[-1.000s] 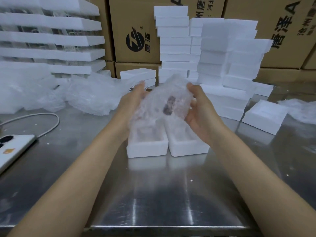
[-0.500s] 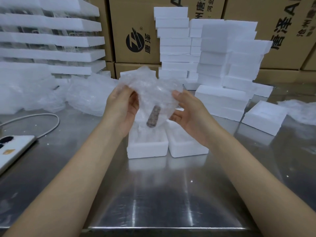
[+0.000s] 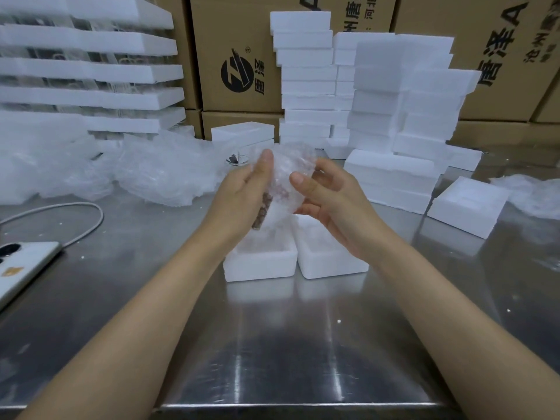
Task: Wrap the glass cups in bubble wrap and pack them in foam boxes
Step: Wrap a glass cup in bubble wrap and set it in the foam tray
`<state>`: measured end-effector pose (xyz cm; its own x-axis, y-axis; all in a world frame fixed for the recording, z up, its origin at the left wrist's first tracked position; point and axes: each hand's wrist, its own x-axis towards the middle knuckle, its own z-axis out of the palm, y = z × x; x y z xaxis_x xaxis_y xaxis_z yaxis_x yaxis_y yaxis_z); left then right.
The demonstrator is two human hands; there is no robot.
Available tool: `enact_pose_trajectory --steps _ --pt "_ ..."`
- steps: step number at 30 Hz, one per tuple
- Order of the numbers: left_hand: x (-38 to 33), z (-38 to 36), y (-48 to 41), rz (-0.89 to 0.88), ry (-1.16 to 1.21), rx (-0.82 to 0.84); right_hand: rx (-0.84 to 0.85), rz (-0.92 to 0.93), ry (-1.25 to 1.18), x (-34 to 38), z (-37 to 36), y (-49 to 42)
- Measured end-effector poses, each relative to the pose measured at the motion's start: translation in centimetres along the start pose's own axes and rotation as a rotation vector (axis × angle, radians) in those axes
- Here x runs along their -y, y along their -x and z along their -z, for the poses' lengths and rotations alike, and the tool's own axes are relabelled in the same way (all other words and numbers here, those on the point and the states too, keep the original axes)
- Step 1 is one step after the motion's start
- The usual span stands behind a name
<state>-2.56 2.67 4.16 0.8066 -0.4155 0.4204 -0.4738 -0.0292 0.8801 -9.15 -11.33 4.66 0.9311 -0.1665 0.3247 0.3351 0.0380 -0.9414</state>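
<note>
While both grips are curling round it, I am seeing the bubble-wrapped cup point(image 3: 287, 176) sitting between left hand point(image 3: 242, 197) and right hand point(image 3: 335, 204); it is hovering just above two open foam boxes point(image 3: 260, 263) on the counter point(image 3: 272, 344).

Bubble-wrapped cup point(image 3: 285, 183) above foam boxes point(image 3: 260, 262)
</note>
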Motion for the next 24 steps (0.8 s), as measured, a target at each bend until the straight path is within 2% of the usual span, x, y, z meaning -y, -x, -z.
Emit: enact_pose_trajectory --steps 4,9,13,18,21,24 --pt "-0.1 0.3 -0.2 -0.047 0.006 -0.111 0.068 -0.009 -0.045 0.0 -0.2 0.2" --pt "-0.7 0.4 -0.5 0.227 0.452 -0.063 0.071 -0.020 -0.113 -0.1 0.0 0.0" --pt "-1.0 0.6 -0.7 0.222 0.537 -0.031 0.073 -0.018 -0.112 -0.2 0.2 -0.1" --pt "-0.3 0.6 -1.2 0.051 0.407 -0.170 0.078 0.019 0.011 0.0 0.2 0.0" --pt "0.0 0.2 -0.7 -0.055 0.267 -0.164 0.018 0.045 0.027 0.1 0.1 -0.1" --pt "-0.1 -0.3 -0.4 -0.085 0.193 -0.121 0.041 0.034 -0.020 0.4 0.1 0.0"
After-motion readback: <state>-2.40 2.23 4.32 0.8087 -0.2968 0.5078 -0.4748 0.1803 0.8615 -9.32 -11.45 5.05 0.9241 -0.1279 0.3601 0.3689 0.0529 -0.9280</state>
